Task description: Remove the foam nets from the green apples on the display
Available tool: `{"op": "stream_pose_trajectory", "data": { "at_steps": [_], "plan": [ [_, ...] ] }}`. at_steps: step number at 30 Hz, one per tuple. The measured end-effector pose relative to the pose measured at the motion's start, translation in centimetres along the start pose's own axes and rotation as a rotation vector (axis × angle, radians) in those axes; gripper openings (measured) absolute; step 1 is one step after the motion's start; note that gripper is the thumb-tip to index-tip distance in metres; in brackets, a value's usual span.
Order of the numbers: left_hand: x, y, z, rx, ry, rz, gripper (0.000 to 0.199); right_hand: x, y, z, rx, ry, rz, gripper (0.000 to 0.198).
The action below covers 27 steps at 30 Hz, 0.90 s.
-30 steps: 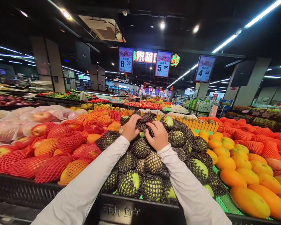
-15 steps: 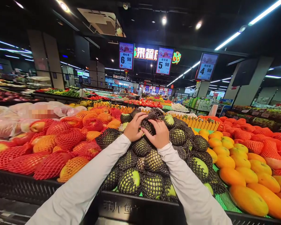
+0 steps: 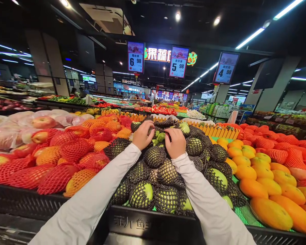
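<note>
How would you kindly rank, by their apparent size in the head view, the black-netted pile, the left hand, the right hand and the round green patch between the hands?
1. Black-netted pile
2. Left hand and right hand: they look alike, so unranked
3. Green patch

A green fruit point(image 3: 161, 137), bare skin showing beside black mesh netting point(image 3: 168, 122), lies partly hidden high on a heap of net-wrapped green fruits point(image 3: 155, 157).

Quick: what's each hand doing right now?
Left hand: partly curled beside green fruit; whether it holds anything cannot be told.
Right hand: partly curled, across from the left; grip cannot be told.
</note>
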<state>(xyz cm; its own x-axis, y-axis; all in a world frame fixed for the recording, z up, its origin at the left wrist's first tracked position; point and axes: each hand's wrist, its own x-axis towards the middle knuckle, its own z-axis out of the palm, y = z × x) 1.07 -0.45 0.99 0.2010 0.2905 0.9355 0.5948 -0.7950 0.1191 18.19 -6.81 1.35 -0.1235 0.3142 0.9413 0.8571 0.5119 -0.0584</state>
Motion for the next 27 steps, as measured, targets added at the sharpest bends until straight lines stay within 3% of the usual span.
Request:
{"op": "stream_pose_trajectory", "data": {
  "at_steps": [7, 12, 20, 27],
  "plan": [
    [-0.2, 0.1, 0.1, -0.021, -0.206, -0.047, 0.030, 0.0, 0.1, 0.1, 0.026, 0.130, 0.066, 0.025],
    [-0.4, -0.3, 0.1, -0.030, -0.319, -0.106, 0.047, -0.1, 0.1, 0.1, 0.032, 0.140, 0.060, 0.025],
    [-0.7, -1.5, 0.5, -0.083, -0.353, -0.171, 0.055, -0.1, 0.1, -0.1, 0.044, 0.230, -0.013, 0.033],
    [-0.4, -0.8, 0.0, -0.095, -0.293, -0.139, 0.043, -0.1, 0.5, 0.5, 0.068, 0.269, -0.043, 0.041]
  ]
}}
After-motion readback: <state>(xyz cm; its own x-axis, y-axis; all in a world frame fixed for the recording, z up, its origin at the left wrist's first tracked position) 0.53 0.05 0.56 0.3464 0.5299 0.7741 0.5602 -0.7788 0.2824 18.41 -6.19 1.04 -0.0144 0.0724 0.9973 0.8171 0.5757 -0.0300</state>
